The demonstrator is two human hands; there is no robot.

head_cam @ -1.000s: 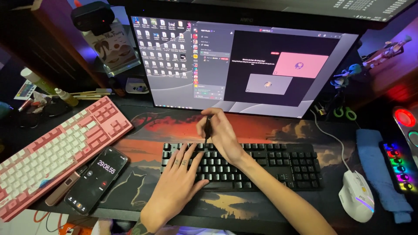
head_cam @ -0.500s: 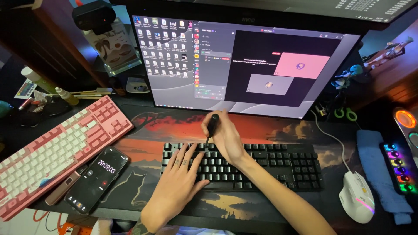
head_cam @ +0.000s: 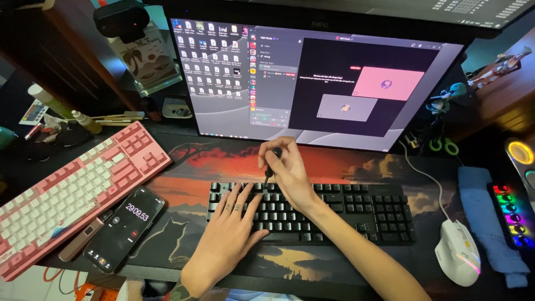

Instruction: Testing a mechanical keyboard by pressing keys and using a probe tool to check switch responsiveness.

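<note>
A black keyboard [head_cam: 356,209] lies on a wide desk mat [head_cam: 184,192] in front of the monitor [head_cam: 312,78]. My left hand [head_cam: 231,231] rests flat on the keyboard's left part, fingers spread over the keys. My right hand [head_cam: 287,170] is above the keyboard's upper left edge, shut on a small black tool [head_cam: 272,163] held upright with its tip down at the top key row.
A pink and white keyboard [head_cam: 72,187] lies at the left, beside a phone [head_cam: 125,226] with a lit timer screen. A white mouse [head_cam: 458,251] sits right of the black keyboard, next to a blue cloth [head_cam: 487,214] and a rainbow-lit device [head_cam: 512,214].
My right hand has shifted slightly and turned the black tool from a tilt to more upright over the top key row. The left hand has stayed on the keys.
</note>
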